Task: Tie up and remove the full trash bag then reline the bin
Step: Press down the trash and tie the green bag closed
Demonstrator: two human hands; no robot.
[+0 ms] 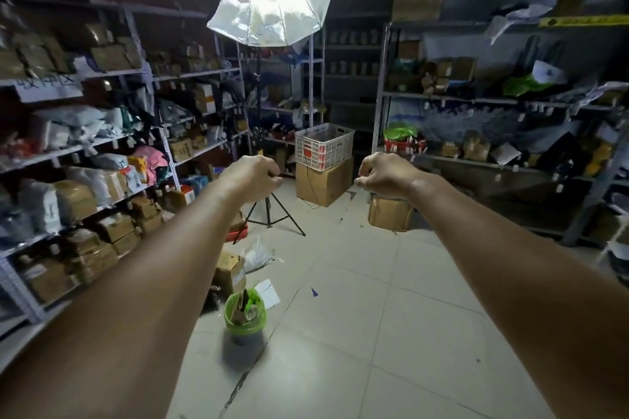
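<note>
Nearest, low on the tiled floor, stands the small grey bin, upright, its green trash bag folded over the rim and stuffed with scraps, still untied. It lies below and left of centre, under the left forearm, so the left hand looks the closer of the two. Further out, both arms reach forward at chest height, well above the bin; the left hand and the right hand are loosely curled, fingers pinched, apparently holding nothing. Beyond them a light stand and cardboard box
</note>
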